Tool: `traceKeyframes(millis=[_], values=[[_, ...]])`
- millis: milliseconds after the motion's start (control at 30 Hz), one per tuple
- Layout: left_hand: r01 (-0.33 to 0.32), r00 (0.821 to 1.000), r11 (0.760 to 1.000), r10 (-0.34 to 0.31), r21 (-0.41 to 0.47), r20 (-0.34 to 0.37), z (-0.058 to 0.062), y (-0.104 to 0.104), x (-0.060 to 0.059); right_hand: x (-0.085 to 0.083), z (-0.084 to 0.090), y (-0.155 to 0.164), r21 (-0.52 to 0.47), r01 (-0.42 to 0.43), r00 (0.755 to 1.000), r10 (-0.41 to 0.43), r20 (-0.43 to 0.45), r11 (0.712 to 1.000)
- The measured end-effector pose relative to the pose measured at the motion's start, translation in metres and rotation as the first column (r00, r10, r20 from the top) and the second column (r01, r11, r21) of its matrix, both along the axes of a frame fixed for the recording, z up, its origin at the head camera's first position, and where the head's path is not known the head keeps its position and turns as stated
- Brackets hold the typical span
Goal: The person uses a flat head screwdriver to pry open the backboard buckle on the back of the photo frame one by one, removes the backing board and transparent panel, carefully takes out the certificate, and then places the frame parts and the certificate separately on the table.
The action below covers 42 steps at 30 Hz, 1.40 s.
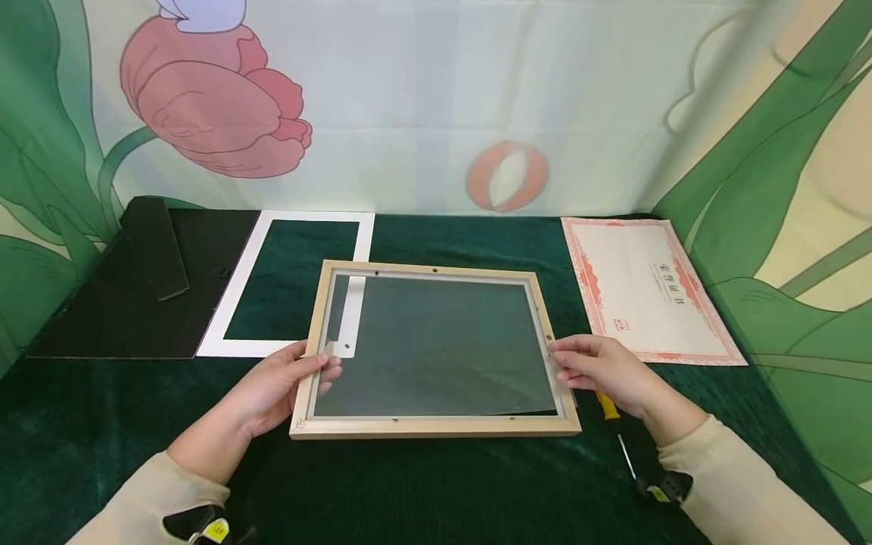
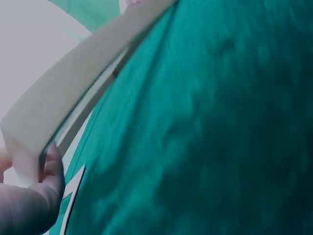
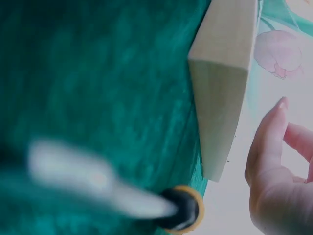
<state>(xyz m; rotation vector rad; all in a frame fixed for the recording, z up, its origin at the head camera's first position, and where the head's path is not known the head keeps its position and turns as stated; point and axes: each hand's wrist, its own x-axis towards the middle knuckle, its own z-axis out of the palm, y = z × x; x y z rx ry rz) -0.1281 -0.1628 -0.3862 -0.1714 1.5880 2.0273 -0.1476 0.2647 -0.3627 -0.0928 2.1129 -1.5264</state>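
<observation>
Wooden picture frame (image 1: 436, 348) lies face-down on the green cloth (image 1: 422, 484). The left hand (image 1: 279, 386) pinches its left rail, while the right hand (image 1: 606, 371) seems only to touch its right rail, fingers relaxed. A screwdriver (image 1: 616, 428) lies just right of the frame.

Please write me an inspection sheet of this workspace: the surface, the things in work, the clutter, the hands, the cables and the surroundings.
Surface: dark green cloth covers the table.
Job's things: wooden frame lies flat with its glass pane inside.
Clutter: white mat board and black backing board at far left; certificate at right; screwdriver lies by the frame's right edge.
Hands: left hand grips the frame's left rail, fingers over the inner edge; right hand touches the right rail with its fingertips.
Cables: nothing seen.
Surroundings: flower-print backdrop behind and at both sides.
</observation>
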Motion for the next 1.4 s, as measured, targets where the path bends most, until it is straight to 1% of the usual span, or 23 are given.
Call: traceKeyframes(millis=[67,133,200,300,367,500,567,633,733,833,1000,1067,1100,1200,1267,1400], values=[[0.049,0.997,0.993,-0.054,-0.107,-0.051,-0.001,-0.002,0.0,0.0,0.0,0.0,0.017,-0.009,1.0,0.009,-0.01,1.0],[0.1,0.989,0.979,-0.117,-0.177,-0.09,-0.002,-0.005,0.001,0.0,0.001,0.001,0.049,-0.021,0.999,0.023,-0.033,0.999],[0.142,0.978,0.965,-0.171,-0.221,-0.117,-0.003,-0.008,0.001,0.001,0.003,0.002,0.073,-0.021,0.998,0.025,-0.055,0.997],[0.179,0.965,0.951,-0.22,-0.254,-0.142,-0.002,-0.01,0.002,0.001,0.007,0.006,0.093,-0.02,0.995,0.028,-0.091,0.995],[0.182,0.962,0.943,-0.23,-0.28,-0.149,-0.001,-0.011,0.002,0.001,0.008,0.009,0.093,-0.019,0.995,0.028,-0.096,0.996],[0.166,0.967,0.926,-0.22,-0.338,-0.129,0.001,-0.01,0.002,0.0,0.009,0.015,0.087,-0.023,0.997,0.029,-0.068,0.996],[0.16,0.968,0.908,-0.222,-0.388,-0.119,0.003,-0.009,0.002,0.0,0.009,0.019,0.09,-0.02,0.998,0.026,-0.059,0.996],[0.157,0.966,0.883,-0.23,-0.442,-0.116,0.005,-0.008,0.003,0.0,0.009,0.023,0.09,-0.019,0.998,0.025,-0.058,0.996],[0.15,0.962,0.851,-0.243,-0.503,-0.125,0.007,-0.007,0.004,0.0,0.009,0.03,0.087,-0.034,0.997,0.04,-0.068,0.996],[0.137,0.958,0.834,-0.248,-0.534,-0.142,0.008,-0.005,0.006,0.0,0.009,0.037,0.073,-0.054,0.996,0.059,-0.062,0.996],[0.113,0.954,0.807,-0.251,-0.58,-0.163,0.009,-0.002,0.006,-0.001,0.01,0.049,0.065,-0.061,0.998,0.063,-0.031,0.996],[0.1,0.955,0.802,-0.243,-0.589,-0.168,0.008,-0.002,0.007,0.0,0.012,0.053,0.057,-0.065,0.997,0.067,-0.028,0.996],[0.095,0.957,0.803,-0.237,-0.588,-0.17,0.008,-0.002,0.007,0.0,0.012,0.056,0.044,-0.068,0.997,0.07,-0.025,0.997],[0.091,0.959,0.81,-0.229,-0.579,-0.169,0.008,-0.001,0.007,0.0,0.014,0.066,0.006,-0.072,0.997,0.072,-0.035,0.997],[0.09,0.959,0.821,-0.223,-0.564,-0.173,0.006,-0.001,0.008,0.001,0.015,0.073,-0.01,-0.07,0.996,0.069,-0.049,0.998],[0.087,0.953,0.834,-0.229,-0.545,-0.198,0.005,-0.002,0.009,0.002,0.014,0.083,-0.04,-0.037,0.998,0.035,-0.056,0.999]])
